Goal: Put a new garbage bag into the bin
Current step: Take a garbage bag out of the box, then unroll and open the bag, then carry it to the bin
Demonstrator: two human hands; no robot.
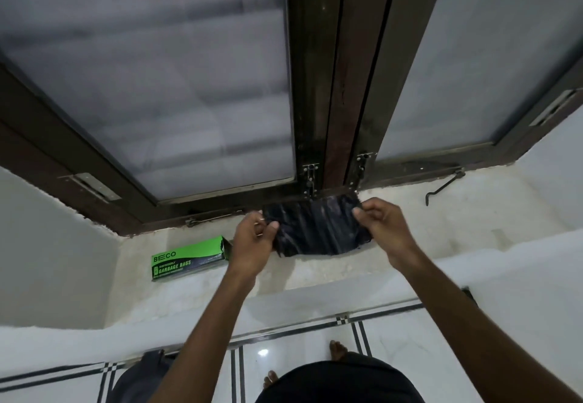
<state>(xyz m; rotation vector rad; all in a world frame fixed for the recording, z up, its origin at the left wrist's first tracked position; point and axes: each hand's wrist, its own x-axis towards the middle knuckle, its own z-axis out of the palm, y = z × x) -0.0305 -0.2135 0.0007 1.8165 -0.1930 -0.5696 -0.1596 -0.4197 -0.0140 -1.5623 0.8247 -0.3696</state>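
Observation:
A folded black garbage bag (pixel 315 229) is stretched flat between both hands above the window sill. My left hand (pixel 252 241) pinches its left edge between thumb and fingers. My right hand (pixel 383 229) pinches its right upper edge. A green and black box of garbage bags (pixel 186 260) lies on the sill to the left of my left hand, its end flap open. A dark rounded object (pixel 138 377) on the floor at the lower left may be the bin; only part of it shows.
The stone window sill (pixel 441 223) runs across the middle, under a dark-framed frosted window (pixel 331 87). A metal stay hook (pixel 444 186) lies on the sill at the right. Below are white floor tiles (pixel 410 346) with black lines and my bare feet.

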